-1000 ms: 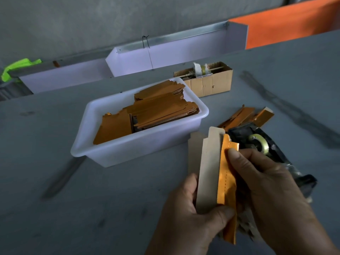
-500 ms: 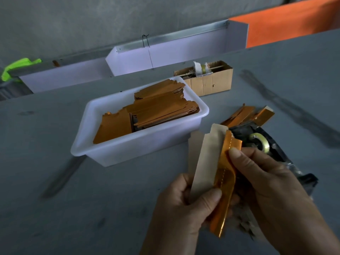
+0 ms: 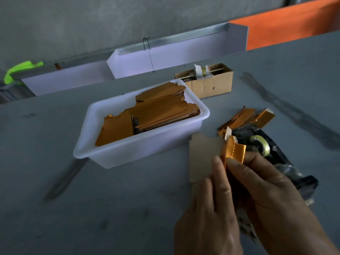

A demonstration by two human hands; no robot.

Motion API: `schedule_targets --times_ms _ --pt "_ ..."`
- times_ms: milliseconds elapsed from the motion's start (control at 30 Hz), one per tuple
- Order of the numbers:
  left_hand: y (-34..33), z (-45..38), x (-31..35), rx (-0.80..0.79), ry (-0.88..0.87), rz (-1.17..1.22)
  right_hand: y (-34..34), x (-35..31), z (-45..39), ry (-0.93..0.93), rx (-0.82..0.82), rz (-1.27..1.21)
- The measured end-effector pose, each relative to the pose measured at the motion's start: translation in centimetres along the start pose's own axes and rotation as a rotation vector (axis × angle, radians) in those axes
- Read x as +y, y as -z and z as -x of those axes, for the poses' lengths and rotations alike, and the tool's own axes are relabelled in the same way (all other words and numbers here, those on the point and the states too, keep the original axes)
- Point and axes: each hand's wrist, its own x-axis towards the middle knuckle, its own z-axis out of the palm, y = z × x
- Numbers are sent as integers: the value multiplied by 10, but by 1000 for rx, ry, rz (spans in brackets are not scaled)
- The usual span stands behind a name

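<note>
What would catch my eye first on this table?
Probably the shiny orange-gold card, held by the left hand and right hand at lower right. Next, the white tub at the centre, stacked with matching orange cards, and the tape dispenser just beyond the hands.

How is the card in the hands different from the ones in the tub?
The held card is bent, showing its beige back; the tub cards lie flat, orange side up. The left hand and right hand pinch the held card; the tub cards rest stacked. Both have orange-gold faces.
</note>
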Motion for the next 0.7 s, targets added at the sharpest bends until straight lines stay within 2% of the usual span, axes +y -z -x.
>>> schedule_targets --times_ms 133,267,367,433,500,567,633,700 --pt "5 -2 1 -5 -10 -31 2 6 0 -83 -48 -201" --pt "10 -1 -3 -11 14 -2 -6 17 -3 -110 -78 -266" --pt "14 -6 -14 52 -47 18 -1 1 -3 -82 -43 -268" --pt "17 -9 -24 118 -20 195 4 -13 -1 -67 -6 -263" --pt "21 -13 -35 118 85 453 0 -13 -1 -52 39 -244" --pt "27 -18 -47 -22 146 564 3 -11 -1 48 92 -71" --pt "35 -24 -57 -134 100 535 4 -14 1 208 149 255" --pt "39 -30 -64 -164 84 569 4 -19 3 358 165 610"
